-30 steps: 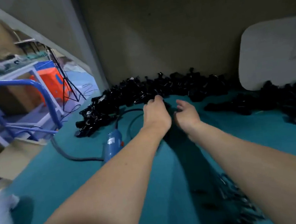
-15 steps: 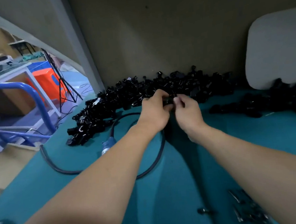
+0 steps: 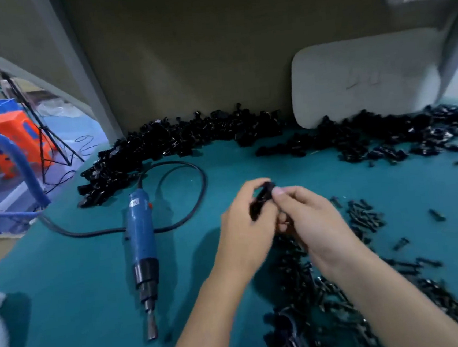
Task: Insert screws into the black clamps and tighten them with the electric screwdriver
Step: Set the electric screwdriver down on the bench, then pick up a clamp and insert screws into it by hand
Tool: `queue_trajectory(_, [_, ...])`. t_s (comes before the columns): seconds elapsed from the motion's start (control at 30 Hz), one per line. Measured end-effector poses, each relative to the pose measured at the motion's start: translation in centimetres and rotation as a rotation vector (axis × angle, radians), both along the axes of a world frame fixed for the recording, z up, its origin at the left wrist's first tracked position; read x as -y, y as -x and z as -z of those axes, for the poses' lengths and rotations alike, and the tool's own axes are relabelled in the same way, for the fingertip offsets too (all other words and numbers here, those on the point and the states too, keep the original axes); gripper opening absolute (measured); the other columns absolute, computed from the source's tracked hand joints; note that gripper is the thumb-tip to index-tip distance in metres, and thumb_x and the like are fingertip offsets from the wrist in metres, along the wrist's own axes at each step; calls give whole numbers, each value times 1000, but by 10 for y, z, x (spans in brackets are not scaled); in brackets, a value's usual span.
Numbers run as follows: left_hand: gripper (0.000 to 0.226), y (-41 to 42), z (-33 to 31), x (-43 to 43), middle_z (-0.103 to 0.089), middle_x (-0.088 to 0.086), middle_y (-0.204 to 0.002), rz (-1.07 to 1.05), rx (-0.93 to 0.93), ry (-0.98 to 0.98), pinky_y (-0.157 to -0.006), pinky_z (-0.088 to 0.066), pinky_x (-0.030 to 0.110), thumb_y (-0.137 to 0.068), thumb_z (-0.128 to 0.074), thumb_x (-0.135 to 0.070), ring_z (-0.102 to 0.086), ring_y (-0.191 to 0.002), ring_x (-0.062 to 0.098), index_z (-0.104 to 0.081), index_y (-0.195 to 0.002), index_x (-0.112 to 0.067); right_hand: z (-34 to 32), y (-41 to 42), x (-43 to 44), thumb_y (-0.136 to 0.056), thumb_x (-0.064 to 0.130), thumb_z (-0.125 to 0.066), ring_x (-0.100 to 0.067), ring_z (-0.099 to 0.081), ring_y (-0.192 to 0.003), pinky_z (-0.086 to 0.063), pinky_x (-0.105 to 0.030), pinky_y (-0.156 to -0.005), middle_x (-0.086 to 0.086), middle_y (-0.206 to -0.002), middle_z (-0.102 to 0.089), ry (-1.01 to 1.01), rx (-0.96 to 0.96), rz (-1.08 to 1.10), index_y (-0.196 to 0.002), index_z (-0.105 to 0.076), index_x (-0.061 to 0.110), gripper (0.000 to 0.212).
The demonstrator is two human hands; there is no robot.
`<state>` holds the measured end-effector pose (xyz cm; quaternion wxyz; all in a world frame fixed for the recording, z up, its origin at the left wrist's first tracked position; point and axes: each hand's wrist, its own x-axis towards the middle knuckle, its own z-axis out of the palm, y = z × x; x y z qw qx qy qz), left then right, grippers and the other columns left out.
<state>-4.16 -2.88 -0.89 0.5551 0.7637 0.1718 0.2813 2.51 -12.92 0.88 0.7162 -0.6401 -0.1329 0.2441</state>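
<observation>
A moment ago we were reaching both hands into the pile of clamps along the table's back edge. Now we have drawn them back to the middle of the table, and they carry one clamp between them, lifted clear of the cloth. Our left hand wraps its fingers round the clamp's lower part. Our right hand pinches the upper end with thumb and fingertips. Both hands are closed on the same piece and touch each other. The picture is blurred here, so we cannot tell whether a screw already sits in the clamp or in the right hand.

So the picking is done, and we judge the screw comes next. Loose dark pieces that we take for screws lie just right of the right hand, towards the table's right edge, and more lie at the front right. The screwdriver lies flat to the left of our hands, tip towards the front edge, its cord looping behind it, with neither hand on it. Tightening has not begun on this clamp.
</observation>
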Motion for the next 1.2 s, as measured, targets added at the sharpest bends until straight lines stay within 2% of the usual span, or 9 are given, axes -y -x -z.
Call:
queue_trajectory(0.1, [34, 14, 20, -6, -59, -9, -65, -131, 37, -24, -58, -51, 29, -79, -53, -41, -52, -57, 11, -67, -109, -47, 3, -12, 19, -99, 24, -66, -10, -67, -81, -54, -26, -72, 5, -102, -66, 183, 110, 66, -118, -64, 25, 19])
queue_trajectory(0.17, [38, 23, 30, -10, -51, -11, -60, -173, 50, -50, -46, -37, 22, -79, -51, -43, -40, -49, 5, -67, -114, -47, 5, -33, 32, -100, 25, -62, -6, -66, -83, -51, -16, -60, 11, -119, -61, 283, 163, 149, -130, -54, 32, 31])
queue_trajectory(0.33, [37, 27, 36, -14, -61, 1, -69, -292, 59, -51, -39, -33, 22, -80, -54, -45, -42, -46, 8, -65, -115, -47, 16, -106, 48, -101, 15, -53, 1, -59, -72, -44, -17, -55, 7, -140, -55, 452, 261, 268, -146, -48, 24, 47])
queue_trajectory(0.43, [41, 26, 40, -16, -71, -2, -75, -361, 32, -43, -50, -46, 24, -81, -57, -52, -57, -53, 21, -62, -122, -49, 20, -145, 42, -99, 10, -50, -8, -57, -59, -42, -19, -45, -2, -135, -51, 636, 440, 224, -154, -39, 16, 56])
queue_trajectory(0.53, [49, 26, 46, -19, -78, -13, -90, -398, 2, -47, -74, -59, 40, -81, -60, -63, -73, -74, 13, -59, -129, -50, 23, -178, 31, -98, 8, -52, -33, -66, -103, -57, -41, -78, -12, -151, -40, 782, 596, 208, -151, -43, 8, 54])
queue_trajectory(0.7, [64, 20, 53, -19, -79, -15, -105, -391, 20, -17, -88, -62, 39, -78, -70, -66, -75, -101, 5, -58, -137, -45, 31, -227, 8, -94, 14, -54, -38, -51, -121, -47, -48, -99, -16, -138, -52, 963, 798, 239, -135, -57, 7, 42])
queue_trajectory(0.83, [64, 18, 58, -17, -80, -9, -103, -413, 60, -15, -92, -55, 28, -80, -83, -53, -76, -100, 8, -59, -138, -39, 31, -263, -14, -90, 25, -58, -39, -38, -133, -31, -49, -108, -16, -141, -47, 1100, 868, 269, -139, -49, 13, 51])
queue_trajectory(1.0, [52, 13, 64, -17, -81, -2, -91, -429, 88, -78, -90, -56, 23, -78, -80, -26, -77, -82, 11, -67, -127, -35, 28, -304, -34, -94, 29, -53, -39, -22, -148, -22, -56, -115, -10, -165, -20, 1249, 786, -21, -157, -23, 26, 70])
queue_trajectory(1.2, [52, 15, 62, -17, -80, 0, -89, -408, 126, -74, -87, -56, 19, -76, -71, -26, -75, -80, 10, -67, -127, -34, 35, -317, -34, -90, 14, -57, -42, -44, -126, -34, -50, -101, -14, -133, -51, 1171, 1000, 167, -133, -57, 23, 43])
